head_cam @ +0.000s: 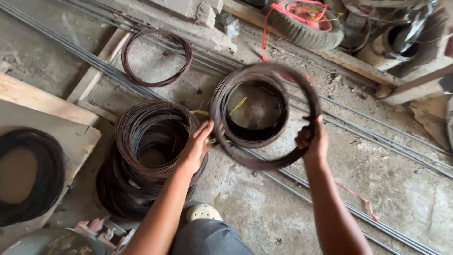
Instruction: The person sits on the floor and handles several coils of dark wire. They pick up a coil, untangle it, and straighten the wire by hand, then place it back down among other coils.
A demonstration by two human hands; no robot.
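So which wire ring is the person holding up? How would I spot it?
Start at the big stack of dark wire coils on the concrete floor. Just to its right, one coil is lifted between the left hand and right hand. It alone is off the ground, looking blurred.

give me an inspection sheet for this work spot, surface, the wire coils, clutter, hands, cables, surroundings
surface: rough concrete floor, dusty.
job's things: dark wire coil held up, blurred; stack of coils beneath; thin loop lying flat.
clutter: red string, wooden boards, another coil on a board.
hands: left hand and right hand each grip the coil's rim.
cables: nothing seen; steel rods cross the floor.
surroundings: tyre, rubble.
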